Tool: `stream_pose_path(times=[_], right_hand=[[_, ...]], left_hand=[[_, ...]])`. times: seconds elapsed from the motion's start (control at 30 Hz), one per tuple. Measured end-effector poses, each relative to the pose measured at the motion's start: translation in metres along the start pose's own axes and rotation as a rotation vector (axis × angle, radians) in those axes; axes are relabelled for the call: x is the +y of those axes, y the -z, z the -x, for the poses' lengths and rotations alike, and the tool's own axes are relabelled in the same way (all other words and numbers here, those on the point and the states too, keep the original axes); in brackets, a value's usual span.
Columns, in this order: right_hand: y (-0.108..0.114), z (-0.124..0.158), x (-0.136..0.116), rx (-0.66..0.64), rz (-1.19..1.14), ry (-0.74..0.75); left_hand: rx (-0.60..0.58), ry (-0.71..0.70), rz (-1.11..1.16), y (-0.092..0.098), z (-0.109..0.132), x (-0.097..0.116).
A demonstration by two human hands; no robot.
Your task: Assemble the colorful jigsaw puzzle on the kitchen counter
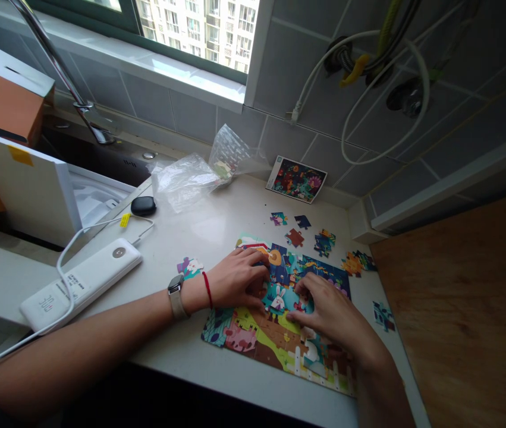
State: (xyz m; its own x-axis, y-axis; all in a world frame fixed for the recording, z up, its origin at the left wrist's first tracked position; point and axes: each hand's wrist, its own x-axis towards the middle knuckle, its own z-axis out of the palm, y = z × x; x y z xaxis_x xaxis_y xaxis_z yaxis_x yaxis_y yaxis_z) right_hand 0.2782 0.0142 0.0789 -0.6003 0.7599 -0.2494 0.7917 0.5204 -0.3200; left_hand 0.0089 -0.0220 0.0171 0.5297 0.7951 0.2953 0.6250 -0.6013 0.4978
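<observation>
On the pale surface point(199, 226) below the window lies a jigsaw puzzle point(279, 333), largely assembled; it serves as the landmark for what follows. Both hands rest on its middle. The left hand point(235, 278) lies flat, fingers extended and pressed onto the pieces at the puzzle's upper left. The right hand point(330, 312) rests beside it, fingers curled narrow over the centre; whether a piece is pinched beneath them cannot be determined.

Progress, as a judgement: most of the picture is joined, and the part left is small. Several loose pieces point(324, 241) lie beyond the puzzle's far edge, an orange piece group point(355, 261) sits off its far right corner, one piece point(383, 315) lies to its right, and one piece point(189, 266) lies just left of it near the left wrist.

Other items: a reference picture card point(296, 178) leans against the tiled wall behind the puzzle. Crumpled clear plastic bags point(199, 172) lie farther back to its left. A white power bank point(81, 282) with its cable lies well left of the puzzle, and a small black case point(143, 205) beyond that. None of these obstructs the puzzle; the hands themselves cover its centre.
</observation>
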Motion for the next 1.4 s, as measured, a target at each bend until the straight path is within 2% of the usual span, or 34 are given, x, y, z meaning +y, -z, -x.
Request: stream_pose_path(times=[0.47,0.73,1.0,1.4], right_hand=[[0.003,0.001,-0.003,-0.020,-0.045,-0.029],[0.000,0.002,0.004,0.060,-0.084,0.032],[0.006,0.002,0.003,-0.018,-0.059,0.002],[0.007,0.000,0.003,0.016,-0.066,0.059]], left_hand=[[-0.034,0.015,0.005,0.003,0.001,0.003],[-0.040,-0.012,-0.037,0.001,0.001,0.004],[-0.003,-0.034,-0.058,-0.001,0.001,0.003],[-0.026,-0.023,-0.080,0.003,0.000,0.006]])
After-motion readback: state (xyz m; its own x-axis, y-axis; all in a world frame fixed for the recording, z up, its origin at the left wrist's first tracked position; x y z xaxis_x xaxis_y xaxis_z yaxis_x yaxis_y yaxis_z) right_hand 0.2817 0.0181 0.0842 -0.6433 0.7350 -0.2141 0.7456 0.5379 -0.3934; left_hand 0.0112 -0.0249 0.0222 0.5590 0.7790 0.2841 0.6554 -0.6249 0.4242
